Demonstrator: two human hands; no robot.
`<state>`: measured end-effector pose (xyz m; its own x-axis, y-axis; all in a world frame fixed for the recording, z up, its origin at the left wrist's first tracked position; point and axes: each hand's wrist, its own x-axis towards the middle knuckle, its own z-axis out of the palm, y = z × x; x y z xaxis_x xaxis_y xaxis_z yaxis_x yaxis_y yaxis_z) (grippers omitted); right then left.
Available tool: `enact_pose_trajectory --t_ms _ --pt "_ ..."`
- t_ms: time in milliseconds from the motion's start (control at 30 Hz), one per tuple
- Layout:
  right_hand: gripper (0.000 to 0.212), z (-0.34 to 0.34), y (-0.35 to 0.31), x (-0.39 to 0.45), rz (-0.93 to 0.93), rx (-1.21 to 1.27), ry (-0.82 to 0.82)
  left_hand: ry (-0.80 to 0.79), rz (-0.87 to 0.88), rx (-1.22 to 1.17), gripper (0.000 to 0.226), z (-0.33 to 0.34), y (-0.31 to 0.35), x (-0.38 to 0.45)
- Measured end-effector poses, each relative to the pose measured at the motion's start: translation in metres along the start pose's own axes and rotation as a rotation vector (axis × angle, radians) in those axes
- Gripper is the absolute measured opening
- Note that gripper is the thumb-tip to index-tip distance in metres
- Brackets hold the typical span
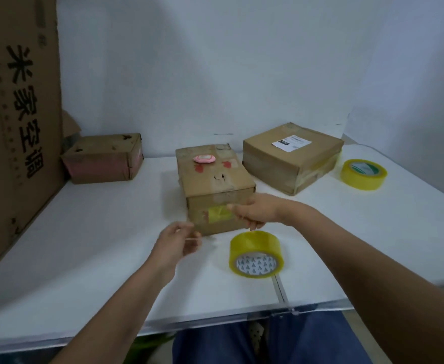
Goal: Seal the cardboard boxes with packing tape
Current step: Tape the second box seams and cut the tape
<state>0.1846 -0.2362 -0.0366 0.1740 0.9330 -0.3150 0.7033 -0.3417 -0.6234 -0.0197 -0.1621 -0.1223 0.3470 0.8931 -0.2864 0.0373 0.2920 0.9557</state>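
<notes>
A white table (110,258) with a thin metal seam running to its near edge fills the view, set against a plain pale wall (215,61). At the table's middle stands a small worn brown cardboard box (215,177) with a pink oval sticker (204,158) on top and a yellow tape patch (219,213) on its near face. The right hand (255,212) is at that near face, its grip pinching one end of a clear strip of packing tape (210,214) that stretches across the face; the left hand (179,243) pinches the other end just off the box's left corner. A yellow-tinted roll of clear packing tape (257,254) lies just in front of the box, near the right hand. To the right sits a larger flat brown cardboard box (291,158) bearing a white label (291,143), and beyond it a second yellow tape roll (363,174). At far left a small box with pinkish sides (105,160) rests beside a tall brown carton printed with black characters (19,114). Blue trousers (268,342) show below the table edge.
</notes>
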Motion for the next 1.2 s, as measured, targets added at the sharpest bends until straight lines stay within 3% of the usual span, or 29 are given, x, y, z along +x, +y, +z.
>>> enact_pose_trajectory --t_ms 100,200,267,367,467,567,700,967,1067,1200 --pt "0.032 0.011 0.008 -0.009 0.07 -0.081 -0.192 -0.275 -0.274 0.03 0.028 0.005 -0.009 -0.026" --pt "0.016 0.014 0.017 -0.018 0.098 0.045 -0.158 -0.473 -0.545 -0.027 0.047 0.013 -0.02 -0.046" --pt "0.012 0.017 0.018 -0.023 0.115 0.115 -0.122 -0.543 -0.633 -0.077 0.061 0.02 -0.03 -0.053" --pt "0.016 0.022 0.015 -0.027 0.16 0.183 -0.081 -0.523 -0.681 -0.253 0.07 0.034 -0.041 -0.06" --pt "0.017 0.023 0.008 -0.031 0.175 0.152 -0.052 -0.448 -0.674 -0.375 0.071 0.043 -0.048 -0.06" --pt "0.033 0.019 0.001 -0.035 0.185 0.109 -0.048 -0.426 -0.655 -0.414 0.067 0.045 -0.051 -0.059" --pt "0.021 0.013 -0.001 -0.043 0.191 0.135 -0.074 -0.368 -0.628 -0.456 0.055 0.053 -0.047 -0.053" --pt "0.019 0.008 0.002 -0.042 0.134 0.248 -0.108 -0.338 -0.507 -0.239 0.028 0.046 -0.029 -0.035" --pt "0.025 0.012 -0.004 -0.043 0.098 0.378 -0.231 -0.291 -0.355 -0.089 0.012 0.036 -0.013 -0.029" --pt "0.057 0.03 -0.005 -0.042 0.036 0.519 -0.424 -0.206 -0.011 0.145 0.012 0.028 0.017 -0.024"
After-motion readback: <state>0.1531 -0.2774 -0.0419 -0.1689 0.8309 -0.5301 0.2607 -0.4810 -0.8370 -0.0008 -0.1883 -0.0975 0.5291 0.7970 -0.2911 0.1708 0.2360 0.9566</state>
